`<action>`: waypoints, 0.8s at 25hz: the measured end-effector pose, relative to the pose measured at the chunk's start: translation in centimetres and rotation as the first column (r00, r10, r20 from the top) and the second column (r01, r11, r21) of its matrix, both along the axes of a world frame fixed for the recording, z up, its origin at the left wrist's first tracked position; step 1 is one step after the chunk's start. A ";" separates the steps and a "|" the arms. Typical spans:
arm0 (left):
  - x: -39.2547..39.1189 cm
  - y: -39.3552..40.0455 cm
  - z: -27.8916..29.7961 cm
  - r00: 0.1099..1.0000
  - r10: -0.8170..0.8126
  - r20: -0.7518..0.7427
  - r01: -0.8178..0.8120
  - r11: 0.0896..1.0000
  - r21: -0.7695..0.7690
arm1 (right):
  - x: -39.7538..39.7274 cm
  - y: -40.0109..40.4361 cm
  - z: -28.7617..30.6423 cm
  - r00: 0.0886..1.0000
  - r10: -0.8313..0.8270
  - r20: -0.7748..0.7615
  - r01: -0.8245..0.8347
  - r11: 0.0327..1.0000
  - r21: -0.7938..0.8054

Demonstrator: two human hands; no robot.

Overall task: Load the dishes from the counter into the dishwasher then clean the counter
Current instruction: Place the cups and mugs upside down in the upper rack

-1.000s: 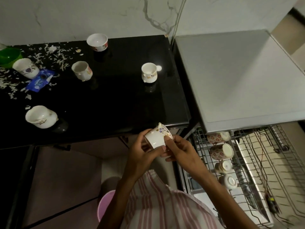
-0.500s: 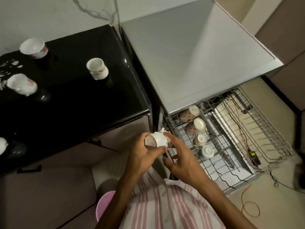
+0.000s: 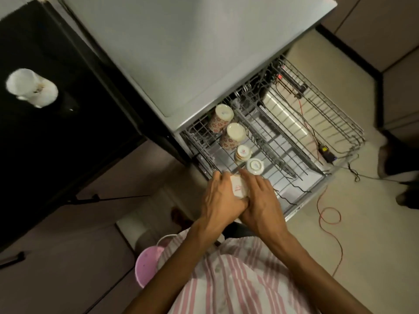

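Both hands, left hand [image 3: 221, 198] and right hand [image 3: 260, 198], grip a small cup [image 3: 239, 189] over the rack [image 3: 340, 123] near edge (loading is underway). Next it needs an empty slot beside the upturned cups [image 3: 255, 166].

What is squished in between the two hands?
A small white cup with a red mark, held between the left hand and right hand over the dishwasher rack, in the head view.
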State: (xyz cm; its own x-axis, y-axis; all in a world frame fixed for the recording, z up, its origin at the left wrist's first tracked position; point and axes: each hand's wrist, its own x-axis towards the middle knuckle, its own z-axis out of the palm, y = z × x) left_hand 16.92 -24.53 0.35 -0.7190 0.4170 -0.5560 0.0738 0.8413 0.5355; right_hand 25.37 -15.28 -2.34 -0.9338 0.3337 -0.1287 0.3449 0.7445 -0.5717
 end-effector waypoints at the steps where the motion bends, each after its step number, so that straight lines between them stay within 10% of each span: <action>1: 0.3 0.7 -0.5 0.999 -0.035 0.017 0.036 0.999 -0.001 | 0.6 0.7 -0.5 1.000 -0.018 0.024 0.018 1.000 -0.014; 20: -9.8 10.8 -7.6 0.997 -0.069 0.025 0.057 0.940 0.337 | -9.0 13.2 -6.9 0.931 -0.364 -0.005 0.351 0.901 -0.255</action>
